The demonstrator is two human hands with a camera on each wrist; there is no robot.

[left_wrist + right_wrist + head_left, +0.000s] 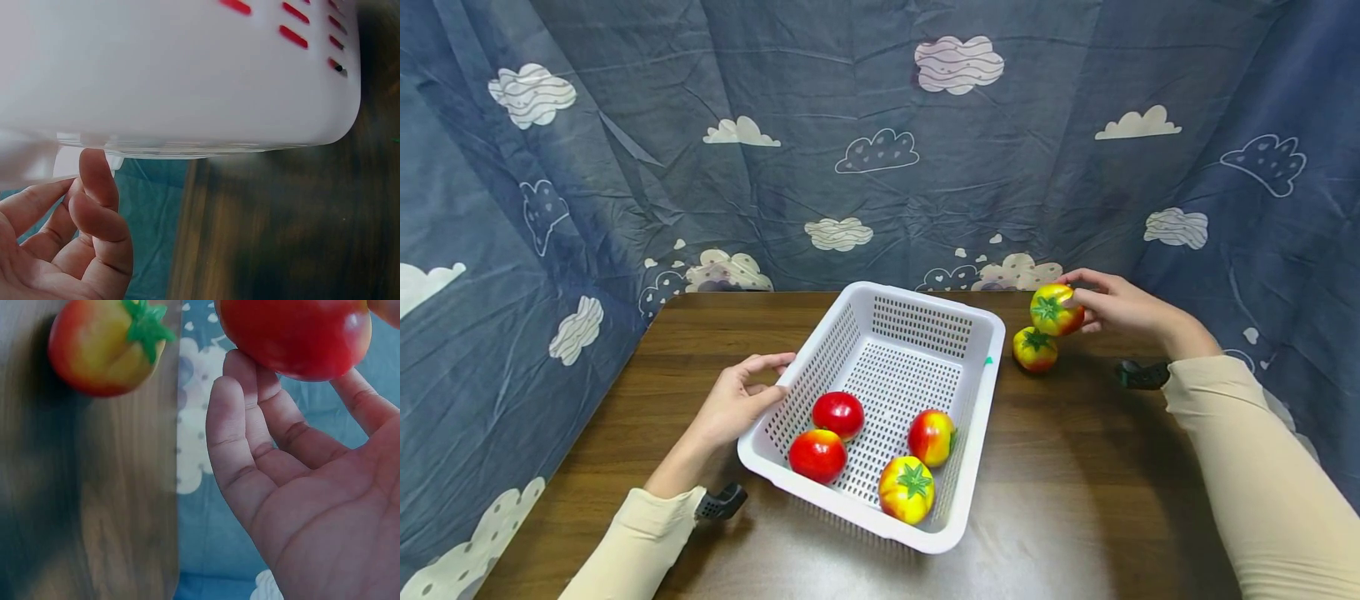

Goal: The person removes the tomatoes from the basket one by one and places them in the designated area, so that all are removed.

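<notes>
My right hand (1123, 310) pinches a red-and-yellow toy tomato (1049, 308) with a green leafy top, thumb on its near side. In the right wrist view this tomato (297, 337) shows its red underside. Just below it in the head view, a second tomato (1034, 351) rests on the table. At the left side of the white plastic basket (992, 392), my left hand (737, 400) holds the rim with thumb and fingers. In the left wrist view, bent fingers (97, 215) reach up under the rim. Several tomatoes lie inside, among them two mostly red ones, one being this tomato (817, 456).
The basket stands at a slant on a brown wooden table (1067, 517). A dark blue cloth (880, 217) with white clouds hangs behind and at both sides. Black wrist devices show under the left cuff (721, 502) and the right cuff (1142, 374).
</notes>
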